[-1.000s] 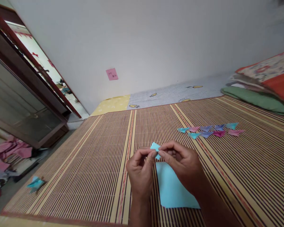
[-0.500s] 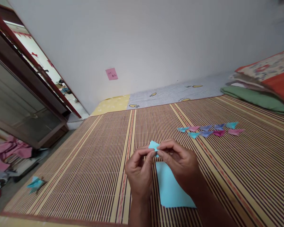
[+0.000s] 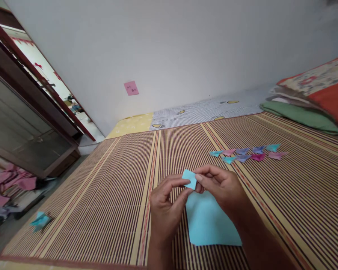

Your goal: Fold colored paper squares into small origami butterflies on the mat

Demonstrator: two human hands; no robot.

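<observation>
one small blue paper square (image 3: 189,175) between pinching right fingers (image 3: 205,182), left fingers (image 3: 176,182) parted against it, above the striped mat (image 3: 101,195)

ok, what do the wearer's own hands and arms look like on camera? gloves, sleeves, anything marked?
Bare left hand and bare right hand, five-fingered human shape. No gloves, rings or watch show. Both forearms are bare as far as the frame reaches, no sleeves in view. No cables or markings visible.
</observation>
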